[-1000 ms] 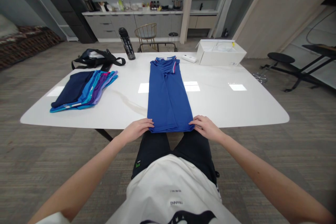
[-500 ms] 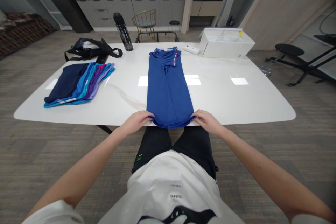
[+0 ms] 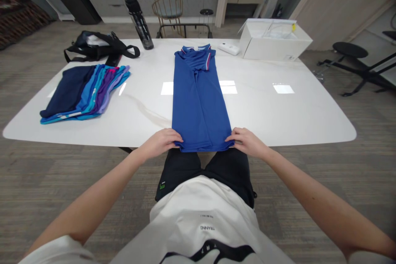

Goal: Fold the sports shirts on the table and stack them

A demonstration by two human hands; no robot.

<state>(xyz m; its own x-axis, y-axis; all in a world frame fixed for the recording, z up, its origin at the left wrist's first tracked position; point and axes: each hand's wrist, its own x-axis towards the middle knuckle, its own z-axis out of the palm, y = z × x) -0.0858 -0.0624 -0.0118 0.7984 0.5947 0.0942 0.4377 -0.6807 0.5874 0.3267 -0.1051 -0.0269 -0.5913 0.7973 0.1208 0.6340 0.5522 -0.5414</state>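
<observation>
A blue polo shirt [image 3: 198, 99] lies lengthwise on the white table, its sides folded in toward the middle. The collar points away from me, and a sleeve with a red and white striped cuff rests across the upper part. At the near edge, my left hand [image 3: 162, 141] pinches the hem's left corner between thumb and fingers. My right hand [image 3: 246, 142] pinches the right corner the same way. Between the two hands the hem lies along the table's front edge.
A stack of folded clothes [image 3: 77, 93] sits on the left of the table [image 3: 278, 119]. Behind it are a black bag [image 3: 99, 45] and a dark bottle [image 3: 140, 22]. A white box [image 3: 274, 41] and a small white device [image 3: 229, 48] stand at the back right.
The hem, curved and lifted at its corners before, now lies flatter and straighter. Both hands still hold the corners. The view has tilted downward a little.
</observation>
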